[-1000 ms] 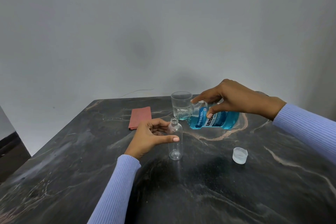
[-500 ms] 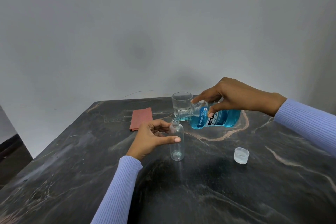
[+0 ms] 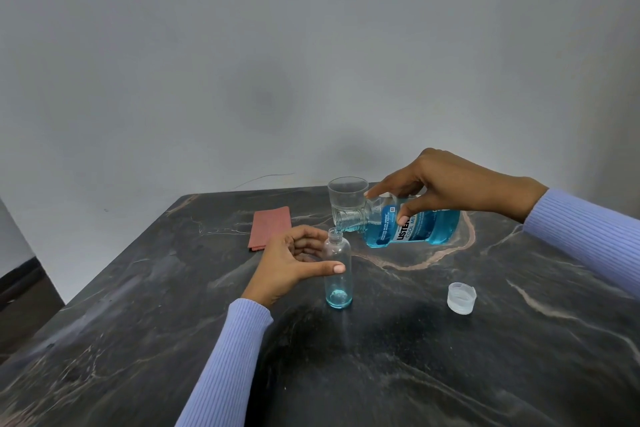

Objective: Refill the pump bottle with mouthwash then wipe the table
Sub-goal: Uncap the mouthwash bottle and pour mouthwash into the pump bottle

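Observation:
A small clear bottle [image 3: 338, 284] stands upright on the dark marble table [image 3: 381, 374], with a little blue liquid in its bottom. My left hand [image 3: 289, 265] holds it from the left, thumb across its front. My right hand [image 3: 446, 184] grips the blue mouthwash bottle [image 3: 415, 229], tipped on its side, with its open neck right above the small bottle's mouth. Its clear cap [image 3: 461, 297] lies on the table to the right. A folded reddish cloth [image 3: 269, 226] lies at the back left.
An empty clear glass [image 3: 347, 196] stands just behind the mouthwash bottle's neck. A grey wall rises behind the table. The table's left edge drops to the floor [image 3: 20, 305].
The mouthwash bottle's neck has come down over the small bottle's mouth, and blue liquid now sits in the bottom of the small bottle. My left hand has stayed where it was.

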Motion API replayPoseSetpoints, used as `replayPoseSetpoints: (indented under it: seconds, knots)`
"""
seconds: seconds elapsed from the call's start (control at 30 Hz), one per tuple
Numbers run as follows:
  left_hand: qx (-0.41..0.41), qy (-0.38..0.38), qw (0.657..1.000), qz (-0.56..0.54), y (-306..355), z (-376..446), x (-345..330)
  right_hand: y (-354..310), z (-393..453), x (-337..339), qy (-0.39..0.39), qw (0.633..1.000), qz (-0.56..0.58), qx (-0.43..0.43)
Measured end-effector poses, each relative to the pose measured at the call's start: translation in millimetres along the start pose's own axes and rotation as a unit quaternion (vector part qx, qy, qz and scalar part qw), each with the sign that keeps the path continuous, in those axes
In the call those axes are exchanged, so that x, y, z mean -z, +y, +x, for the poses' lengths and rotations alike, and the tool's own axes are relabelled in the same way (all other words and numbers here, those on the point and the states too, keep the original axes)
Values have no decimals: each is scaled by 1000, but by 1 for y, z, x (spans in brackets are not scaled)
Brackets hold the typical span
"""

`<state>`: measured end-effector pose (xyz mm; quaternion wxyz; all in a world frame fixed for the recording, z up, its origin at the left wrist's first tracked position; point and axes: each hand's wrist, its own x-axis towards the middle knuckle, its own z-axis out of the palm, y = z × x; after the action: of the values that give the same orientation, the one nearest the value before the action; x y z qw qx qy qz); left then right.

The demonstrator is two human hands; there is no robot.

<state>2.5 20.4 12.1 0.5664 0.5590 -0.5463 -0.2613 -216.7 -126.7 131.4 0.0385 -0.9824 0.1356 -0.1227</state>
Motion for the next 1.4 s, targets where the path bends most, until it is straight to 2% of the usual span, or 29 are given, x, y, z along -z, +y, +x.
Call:
replayPoseSetpoints:
  seconds: [1.4]
  knots:
    - [2, 3, 1000, -5, -2, 0, 0, -2, 3, 6, -19, 1000, -13, -3]
